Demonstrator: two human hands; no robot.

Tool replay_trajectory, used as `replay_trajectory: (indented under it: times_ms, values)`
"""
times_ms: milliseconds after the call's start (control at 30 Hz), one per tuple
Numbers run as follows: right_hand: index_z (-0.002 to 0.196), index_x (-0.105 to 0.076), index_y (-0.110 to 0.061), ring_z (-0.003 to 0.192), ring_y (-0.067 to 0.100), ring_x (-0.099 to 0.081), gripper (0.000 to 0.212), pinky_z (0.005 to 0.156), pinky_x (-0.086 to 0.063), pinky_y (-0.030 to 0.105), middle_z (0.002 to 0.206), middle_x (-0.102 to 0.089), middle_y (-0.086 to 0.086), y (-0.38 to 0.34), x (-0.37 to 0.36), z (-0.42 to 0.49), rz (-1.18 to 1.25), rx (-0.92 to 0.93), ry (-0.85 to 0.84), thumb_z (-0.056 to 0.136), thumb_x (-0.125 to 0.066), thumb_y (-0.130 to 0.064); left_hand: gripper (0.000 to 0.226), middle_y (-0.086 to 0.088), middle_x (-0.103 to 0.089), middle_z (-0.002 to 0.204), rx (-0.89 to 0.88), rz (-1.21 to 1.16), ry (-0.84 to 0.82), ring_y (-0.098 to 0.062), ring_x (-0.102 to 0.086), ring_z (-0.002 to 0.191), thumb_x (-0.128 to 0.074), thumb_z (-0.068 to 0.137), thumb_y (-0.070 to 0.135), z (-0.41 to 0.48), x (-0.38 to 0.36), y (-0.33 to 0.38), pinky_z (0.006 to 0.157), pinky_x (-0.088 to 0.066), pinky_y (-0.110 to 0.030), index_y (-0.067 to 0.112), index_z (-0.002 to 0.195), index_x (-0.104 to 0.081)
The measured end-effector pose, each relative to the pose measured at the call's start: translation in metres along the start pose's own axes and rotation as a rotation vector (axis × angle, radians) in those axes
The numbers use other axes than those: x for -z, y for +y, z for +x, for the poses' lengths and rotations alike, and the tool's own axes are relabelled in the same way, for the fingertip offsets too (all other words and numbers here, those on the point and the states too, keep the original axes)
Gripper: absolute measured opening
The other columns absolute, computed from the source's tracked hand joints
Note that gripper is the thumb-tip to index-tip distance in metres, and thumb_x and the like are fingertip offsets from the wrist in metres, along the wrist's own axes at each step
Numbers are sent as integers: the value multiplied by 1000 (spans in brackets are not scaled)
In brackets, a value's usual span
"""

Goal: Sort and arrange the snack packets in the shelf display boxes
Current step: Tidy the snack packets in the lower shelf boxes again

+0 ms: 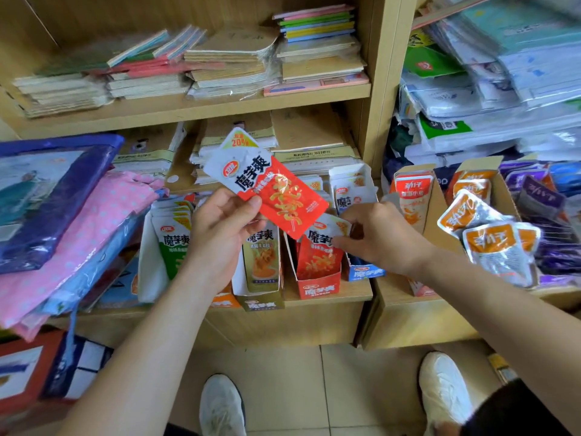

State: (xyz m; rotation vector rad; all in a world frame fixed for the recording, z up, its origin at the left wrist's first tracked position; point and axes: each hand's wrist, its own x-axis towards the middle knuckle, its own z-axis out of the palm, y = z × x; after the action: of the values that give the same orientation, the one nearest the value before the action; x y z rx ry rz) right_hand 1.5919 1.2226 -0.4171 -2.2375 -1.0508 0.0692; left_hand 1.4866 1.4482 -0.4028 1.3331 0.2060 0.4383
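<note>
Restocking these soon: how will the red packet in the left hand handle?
Likely light: the left hand pinches the red packet by one edge. Probably fairly stiff, as it juts out flat. Its glossy film may be slippery.

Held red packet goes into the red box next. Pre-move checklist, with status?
1. Left hand grips the red packet: ok.
2. Packet design matches the red box: ok.
3. Red packet lined up with the box: not ok, tilted.
4. Right hand pinches the front packet in the box: ok.
5. Free room behind the front packet: cannot tell, hidden from view.
6. Neighbouring gold box upright: ok.
</note>
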Motion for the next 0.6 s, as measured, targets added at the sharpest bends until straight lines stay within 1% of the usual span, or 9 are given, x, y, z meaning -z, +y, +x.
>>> replay_trajectory:
  times_ms: [33, 67, 100, 133, 267, 333, 433, 533, 600]
  values:
    - [110, -73, -16, 87, 10, -68, 23, 70, -55, 16, 99, -69, -12, 1, -4, 0, 14, -20, -14, 89, -76, -23, 15, 0, -71, 95, 0, 34, -12, -13, -64, 82, -59, 95, 2, -1, -1, 0, 72, -55, -25, 15, 101, -64]
    - [116, -71, -15, 94, 12, -69, 28, 75, -59, 27, 106, -72, -7, 1, -5, 0, 33, -35, -3, 89, -75, -23, 16, 0, -73, 96, -1, 73, -23, -14, -66, 82, -59, 95, 1, -2, -1, 0, 73, -55, -25, 14, 103, -65]
    - [118, -70, -14, 95, 15, -70, 30, 77, -60, 34, 109, -74, -2, 2, -6, 1, 45, -49, 24, 89, -75, -23, 16, -1, -74, 96, -1, 114, -33, -14, -68, 82, -60, 95, 1, -2, 0, 0, 73, -55, -26, 13, 104, -65]
    - [117, -69, -13, 92, 16, -70, 30, 77, -60, 36, 106, -74, 1, 2, -5, 1, 54, -59, 53, 89, -75, -22, 16, -1, -75, 96, -1, 154, -44, -15, -70, 83, -61, 95, 1, -2, 0, -1, 73, -55, -26, 13, 104, -65]
    - [107, -68, -14, 67, 11, -70, 21, 62, -59, 26, 88, -72, -1, 2, -4, -1, 183, -111, 97, 88, -76, -14, 18, 2, -77, 91, -30, 326, -91, -12, -70, 79, -66, 92, -1, -4, 1, -4, 69, -55, -25, 15, 101, -68]
    - [101, -67, -13, 69, 14, -72, 17, 65, -61, 33, 86, -71, 0, 3, -4, -2, 247, -149, 115, 88, -72, -3, 17, 3, -77, 86, -56, 445, -116, -12, -71, 76, -70, 89, -1, -6, 0, -7, 67, -54, -22, 15, 94, -69]
    - [105, -68, -10, 72, 18, -74, 23, 69, -63, 39, 92, -70, 6, 3, -2, -2, 359, -198, 100, 92, -61, 8, 21, 12, -76, 76, -68, 614, -105, -7, -73, 75, -76, 86, 1, -7, -4, -12, 67, -55, -18, 20, 79, -68]
    - [117, -64, -12, 81, 24, -73, 34, 74, -63, 43, 104, -67, 5, -1, -1, -3, 428, -254, 61, 89, -63, 7, 19, 10, -76, 77, -43, 699, -88, -5, -73, 73, -81, 82, 7, -8, -9, -22, 68, -56, -23, 22, 76, -71]
    - [127, -59, -16, 87, 22, -73, 43, 76, -62, 43, 113, -65, -2, -3, -4, -4, 437, -296, 45, 88, -67, -1, 15, 12, -73, 76, -69, 884, -98, -2, -69, 68, -85, 79, 18, -10, -13, -29, 65, -53, -21, 24, 76, -72]
